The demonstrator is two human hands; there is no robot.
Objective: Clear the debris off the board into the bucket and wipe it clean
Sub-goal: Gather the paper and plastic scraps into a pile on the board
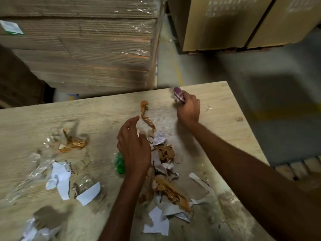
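A light wooden board (104, 112) fills the lower view, strewn with debris. A heap of torn paper and brown tape (165, 162) lies in the middle. A twisted brown tape strip (146, 117) runs up from it. My left hand (133, 148) hovers over the heap's left side, fingers apart, holding nothing, next to a green plastic scrap (119, 163). My right hand (188, 108) is near the board's far right corner, shut on a purple-and-white checked cloth (178, 93). No bucket is in view.
More white paper pieces (60, 178), clear film (34, 171) and brown tape (73, 144) lie on the board's left. Stacked wrapped cardboard (83, 46) stands behind the board, cartons (234, 23) at back right. Grey floor (269, 84) lies beyond the right edge.
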